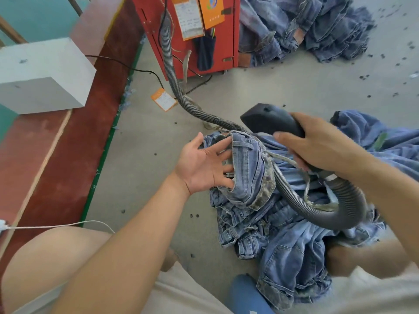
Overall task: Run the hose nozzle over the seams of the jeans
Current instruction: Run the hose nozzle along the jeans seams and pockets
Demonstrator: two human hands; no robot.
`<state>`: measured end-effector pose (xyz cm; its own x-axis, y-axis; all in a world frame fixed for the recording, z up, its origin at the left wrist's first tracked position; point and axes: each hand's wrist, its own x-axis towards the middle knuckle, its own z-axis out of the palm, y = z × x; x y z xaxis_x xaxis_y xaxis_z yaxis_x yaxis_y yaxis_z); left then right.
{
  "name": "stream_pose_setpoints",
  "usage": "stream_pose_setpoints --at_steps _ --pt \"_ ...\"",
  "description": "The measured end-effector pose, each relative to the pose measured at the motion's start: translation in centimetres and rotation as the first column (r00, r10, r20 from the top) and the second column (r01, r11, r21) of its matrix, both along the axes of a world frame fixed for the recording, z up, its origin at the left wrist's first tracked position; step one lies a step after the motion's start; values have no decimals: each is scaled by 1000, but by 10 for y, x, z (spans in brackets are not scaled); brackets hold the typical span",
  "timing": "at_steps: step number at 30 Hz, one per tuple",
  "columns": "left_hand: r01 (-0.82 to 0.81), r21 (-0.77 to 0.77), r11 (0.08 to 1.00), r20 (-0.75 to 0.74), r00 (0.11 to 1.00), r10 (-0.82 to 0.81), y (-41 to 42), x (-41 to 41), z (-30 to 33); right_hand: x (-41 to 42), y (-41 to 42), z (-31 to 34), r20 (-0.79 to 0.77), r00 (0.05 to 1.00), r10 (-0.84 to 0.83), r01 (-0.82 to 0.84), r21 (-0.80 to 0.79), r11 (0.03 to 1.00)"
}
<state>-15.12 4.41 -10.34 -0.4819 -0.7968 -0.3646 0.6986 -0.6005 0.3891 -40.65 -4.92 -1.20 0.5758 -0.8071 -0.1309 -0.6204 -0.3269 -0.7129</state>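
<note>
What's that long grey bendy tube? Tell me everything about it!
The hose is a grey ribbed tube that looks like plastic. It runs from the red machine down to the floor, lies over the jeans, then loops back up to the dark nozzle. The right hand grips the nozzle's handle. The left hand touches only the jeans.

**No legible writing in view**

Nothing can be read. Two paper cards hang on the front of the red cabinet point(188, 37) at about twelve o'clock: a white form card with an orange edge point(190, 19), whose printed rows are too small and blurred to make out, and just to its right an orange card point(212, 11) bearing a round blue and green emblem with a line of tiny blurred characters beneath. An orange-edged tag point(163, 99) lies on the floor at about eleven o'clock; its faint marks are illegible.
</note>
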Motion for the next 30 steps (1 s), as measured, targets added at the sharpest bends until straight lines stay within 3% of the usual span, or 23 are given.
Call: stream_pose_setpoints --at_steps 3,5,7,10,12,17,23,28,30 --pt "-36 -27 999 -45 998 34 -1 -5 -1 -9 4 12 -50 993 108 -103 97 990" --pt "-46 -22 999 -50 998 45 -4 -8 -3 -7 13 11 -156 964 217 -205 87 975" --pt "-45 -24 999 -35 998 44 -4 -11 -5 3 18 1 -202 960 195 -193 29 981" --pt "-34 -28 999 -98 995 31 -4 -13 -7 12 15 -7 -89 996 -21 22 13 1000" --pt "-44 -22 999 -134 990 40 -5 -8 -6 5 7 -1 4 995 -97 96 113 989" --pt "-61 10 998 -95 994 62 -5 -5 -6 -10 7 6 0 995 104 -98 326 940" --pt "-79 51 996 -84 993 83 -4 1 -2 -4 -5 -6 75 995 -68 47 255 966" --pt "-65 72 995 9 998 64 -4 5 -2 -20 -6 -2 1 985 173 -163 348 923" --pt "1 74 997 44 999 -4 -4 1 -3 -13 0 -5 42 979 200 -203 331 922"
